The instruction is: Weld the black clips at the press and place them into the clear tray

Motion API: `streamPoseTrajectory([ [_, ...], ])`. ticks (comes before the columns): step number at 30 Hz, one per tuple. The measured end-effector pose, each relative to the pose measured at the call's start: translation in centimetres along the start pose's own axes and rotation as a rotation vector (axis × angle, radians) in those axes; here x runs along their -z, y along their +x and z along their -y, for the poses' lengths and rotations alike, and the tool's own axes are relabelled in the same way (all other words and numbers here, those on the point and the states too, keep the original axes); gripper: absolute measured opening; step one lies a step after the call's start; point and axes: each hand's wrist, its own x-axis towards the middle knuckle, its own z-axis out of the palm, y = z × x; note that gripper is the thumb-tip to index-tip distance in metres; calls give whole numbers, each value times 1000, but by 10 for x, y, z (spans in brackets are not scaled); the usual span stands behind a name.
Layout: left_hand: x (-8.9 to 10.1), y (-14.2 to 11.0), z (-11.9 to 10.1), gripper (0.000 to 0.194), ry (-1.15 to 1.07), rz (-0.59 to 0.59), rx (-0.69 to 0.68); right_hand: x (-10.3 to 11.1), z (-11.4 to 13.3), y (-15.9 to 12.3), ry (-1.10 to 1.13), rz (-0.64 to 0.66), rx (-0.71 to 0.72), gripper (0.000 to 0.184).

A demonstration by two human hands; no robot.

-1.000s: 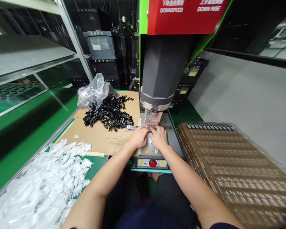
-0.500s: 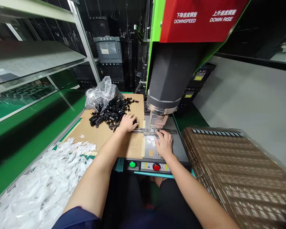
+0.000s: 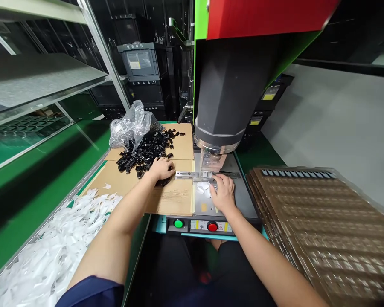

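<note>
My left hand (image 3: 161, 169) is at the right edge of a heap of small black plastic parts (image 3: 141, 155), fingers curled down. Its fingertips are partly hidden, and I cannot make out what they hold. Black pieces show just under its palm. My right hand (image 3: 224, 192) rests on the grey machine plate (image 3: 243, 200), fingers extended and thumb apart. Its fingertips reach the metal fixture (image 3: 206, 175), where a small pale piece sits beneath the press head (image 3: 214, 157). Beside the thumb lie a few white curved pieces (image 3: 203, 187). A metal rail (image 3: 187, 175) runs left from the fixture.
Loose white pieces (image 3: 60, 238) cover the left bench side. A clear plastic bag (image 3: 131, 123) lies on the cardboard (image 3: 179, 200) behind the black heap. Brown moulded trays (image 3: 294, 213) are stacked at right. A green button (image 3: 178, 223) and red button (image 3: 212, 226) face me.
My left hand has moved left, away from the fixture and toward the black heap, uncovering more of the metal rail. The right hand stays by the fixture. The view has shifted slightly.
</note>
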Motion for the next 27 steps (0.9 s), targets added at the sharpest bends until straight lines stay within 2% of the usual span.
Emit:
streamPoseTrajectory([
  [6, -16, -58, -8, 33, -56, -146, -109, 0, 0, -1, 5, 17, -11, 45],
  [8, -15, -66, -10, 32, -95, -156, -161, 0, 0, -1, 8, 15, -7, 45],
  [10, -10, -61, -7, 32, -131, -169, -175, 0, 1, 0, 11, 14, -6, 43],
  [13, 3, -30, 5, 38, -138, -238, -97, 0, 3, 0, 7, 15, -7, 44],
  [16, 14, 18, 16, 47, -91, -276, 13, 1, 3, 1, 8, -1, 6, 44],
  [22, 15, 113, 26, 75, 48, -180, 140, 5, 0, 2, 26, -25, 14, 43],
  [27, 11, 160, 41, 88, 91, -93, 241, 6, -3, 3, 36, -10, -1, 42],
])
